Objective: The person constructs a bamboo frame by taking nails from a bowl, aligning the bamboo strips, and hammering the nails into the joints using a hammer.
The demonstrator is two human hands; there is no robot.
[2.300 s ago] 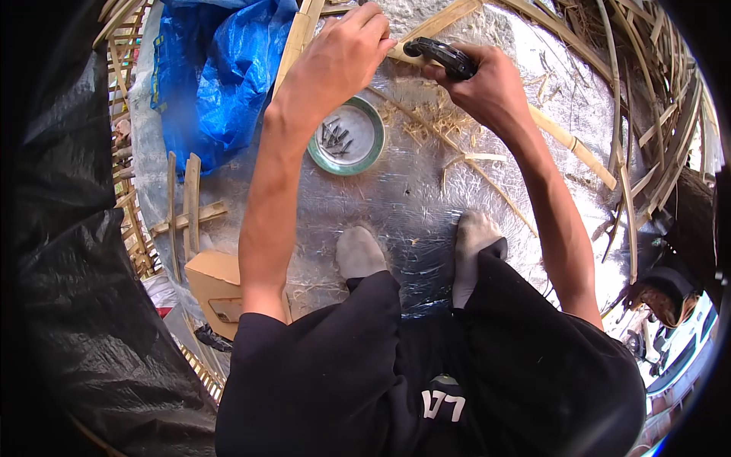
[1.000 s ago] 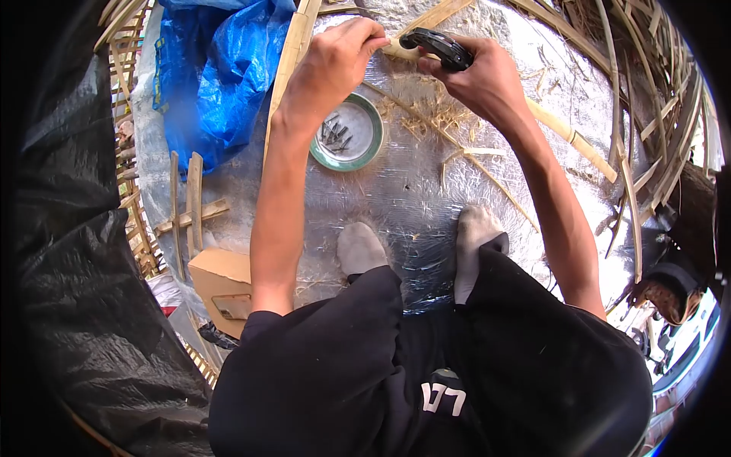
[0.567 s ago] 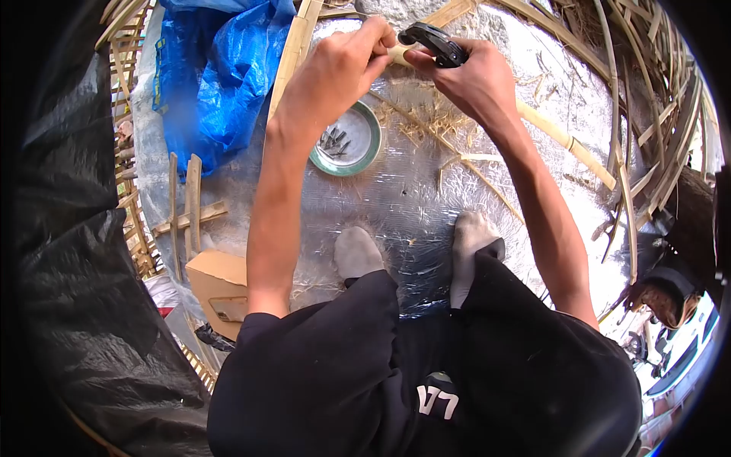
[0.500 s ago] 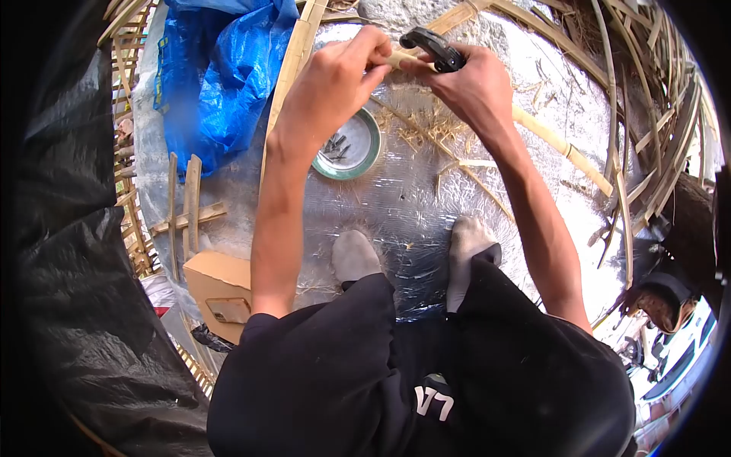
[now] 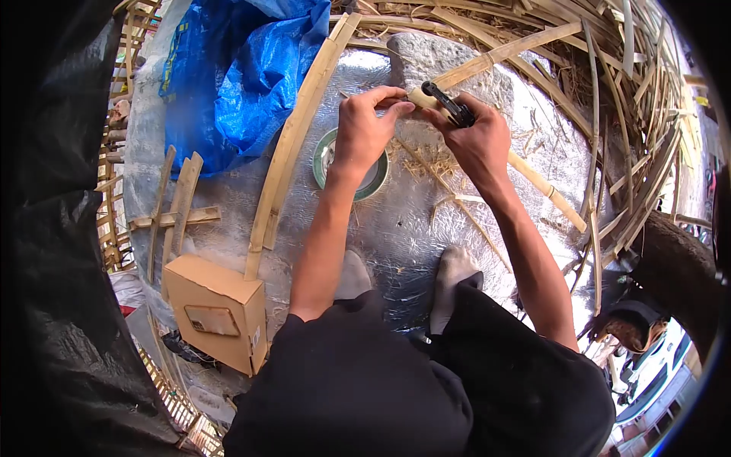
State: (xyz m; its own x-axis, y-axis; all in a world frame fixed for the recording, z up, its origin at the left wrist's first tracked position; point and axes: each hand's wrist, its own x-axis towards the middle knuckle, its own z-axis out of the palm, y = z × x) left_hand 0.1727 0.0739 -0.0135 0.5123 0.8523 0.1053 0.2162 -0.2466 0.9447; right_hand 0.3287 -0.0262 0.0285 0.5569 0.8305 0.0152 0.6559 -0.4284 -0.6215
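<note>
My left hand (image 5: 364, 131) is closed in a pinch right beside the pale end of a bamboo pole (image 5: 550, 192). What lies between its fingertips is too small to make out; a thin tip shows behind the knuckles. My right hand (image 5: 480, 133) wraps round a black hand tool (image 5: 449, 103) with a narrow arm, held against the pole near its end. From there the pole slants down to the right beneath my forearm. Below my left hand, partly covered by the wrist, a green-rimmed plate (image 5: 361, 195) stands on the silvery sheet.
A grey stone block (image 5: 426, 57) lies ahead with a bamboo strip (image 5: 510, 50) across it. A long split bamboo (image 5: 297, 137) lies left, near a blue tarp (image 5: 251, 99). A cardboard box (image 5: 209, 282) stands lower left. Bamboo strips (image 5: 647, 152) pile up at right.
Both hands sit lower in view, and my left hand has shifted right. The view has moved, showing more of the box and the stone. My right hand still holds the black tool.
</note>
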